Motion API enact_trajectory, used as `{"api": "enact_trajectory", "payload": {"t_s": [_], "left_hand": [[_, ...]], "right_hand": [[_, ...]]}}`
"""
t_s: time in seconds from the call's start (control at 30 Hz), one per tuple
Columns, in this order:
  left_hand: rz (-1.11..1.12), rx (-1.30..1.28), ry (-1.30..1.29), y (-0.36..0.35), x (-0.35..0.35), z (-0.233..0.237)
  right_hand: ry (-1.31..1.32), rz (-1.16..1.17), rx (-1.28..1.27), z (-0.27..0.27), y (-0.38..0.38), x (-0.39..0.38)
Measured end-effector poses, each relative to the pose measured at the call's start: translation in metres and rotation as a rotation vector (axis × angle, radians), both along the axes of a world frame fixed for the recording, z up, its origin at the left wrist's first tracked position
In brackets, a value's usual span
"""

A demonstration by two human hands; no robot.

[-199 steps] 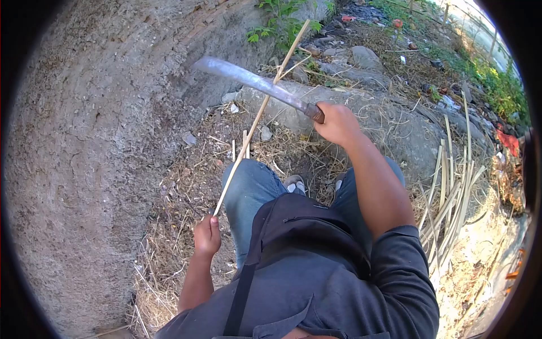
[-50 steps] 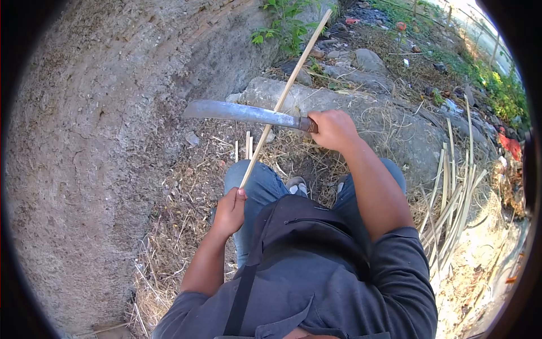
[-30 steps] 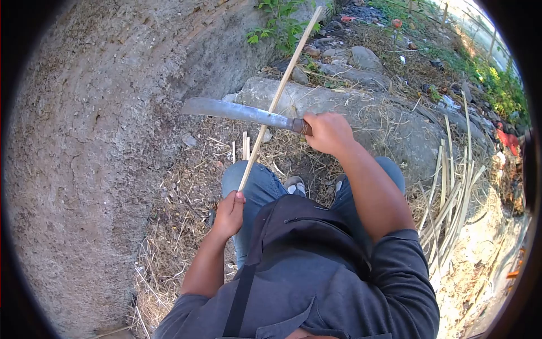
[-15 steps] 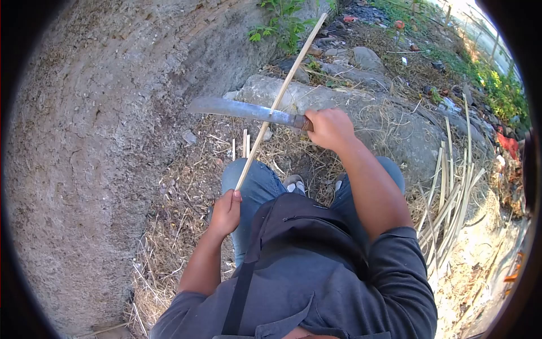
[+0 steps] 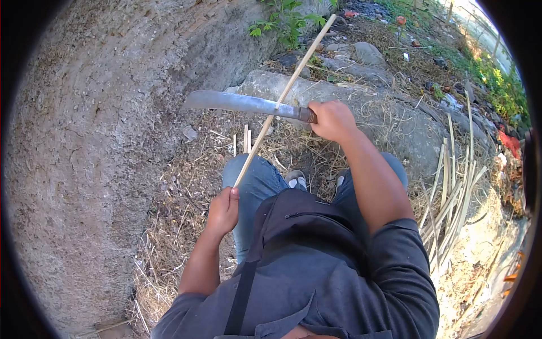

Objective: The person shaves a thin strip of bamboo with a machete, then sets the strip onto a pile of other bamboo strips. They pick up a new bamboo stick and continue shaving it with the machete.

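Observation:
My left hand (image 5: 224,211) is closed around the lower end of a long, pale bamboo strip (image 5: 305,62), which slants up and to the right, away from me. In my right hand (image 5: 333,120) is the dark handle of a machete (image 5: 237,103). Its broad, slightly curved metal blade points left and crosses the strip near the middle, touching it. The handle is mostly hidden by my fingers. Both hands are in front of my bent knees, the left lower and the right farther out.
A rough earthen wall (image 5: 84,169) rises on the left. Ahead lies a large flat rock (image 5: 361,107). Many bamboo strips (image 5: 451,192) are piled on the right. A few short strips (image 5: 247,140) stand beyond my left knee. Dry shavings (image 5: 175,226) cover the ground, and a leafy plant (image 5: 289,25) grows ahead.
The bamboo strip has shifted slightly up and to the right. The machete stays across it, its blade tip a little higher, and my left hand has risen slightly.

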State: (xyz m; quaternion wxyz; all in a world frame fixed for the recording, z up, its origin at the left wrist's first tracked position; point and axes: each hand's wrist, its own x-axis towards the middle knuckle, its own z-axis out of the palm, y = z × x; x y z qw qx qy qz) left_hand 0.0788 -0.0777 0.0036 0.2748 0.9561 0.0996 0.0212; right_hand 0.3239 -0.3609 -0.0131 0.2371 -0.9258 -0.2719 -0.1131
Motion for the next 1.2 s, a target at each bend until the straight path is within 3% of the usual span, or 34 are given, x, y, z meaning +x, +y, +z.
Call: {"api": "enact_trajectory", "payload": {"t_s": [0.2, 0.37, 0.47, 0.6, 0.77, 1.07, 1.13, 1.2], "left_hand": [[0.017, -0.064, 0.006, 0.009, 0.003, -0.026], [0.027, -0.047, -0.016, -0.009, 0.017, -0.017], [0.009, -0.016, -0.071, -0.004, 0.014, -0.021], [0.029, 0.031, -0.018, 0.008, 0.004, -0.007], [0.015, -0.035, -0.089, 0.014, 0.001, -0.043], [0.058, -0.456, 0.072, 0.034, -0.019, -0.052], [0.033, -0.440, 0.075, 0.038, -0.019, -0.043], [0.043, -0.529, 0.136, 0.039, -0.019, -0.030]], "right_hand": [[0.015, 0.030, -0.028, 0.003, 0.004, -0.018], [-0.230, 0.363, -0.066, -0.002, 0.034, -0.039], [-0.198, 0.347, -0.147, 0.007, 0.029, -0.034], [0.028, -0.059, -0.024, -0.002, 0.001, 0.005], [0.048, -0.051, -0.011, 0.007, 0.004, -0.010], [0.163, 0.057, 0.102, -0.006, 0.015, -0.009], [0.208, 0.069, 0.168, -0.008, 0.016, -0.011], [0.115, 0.047, 0.148, -0.002, 0.013, -0.014]]}}
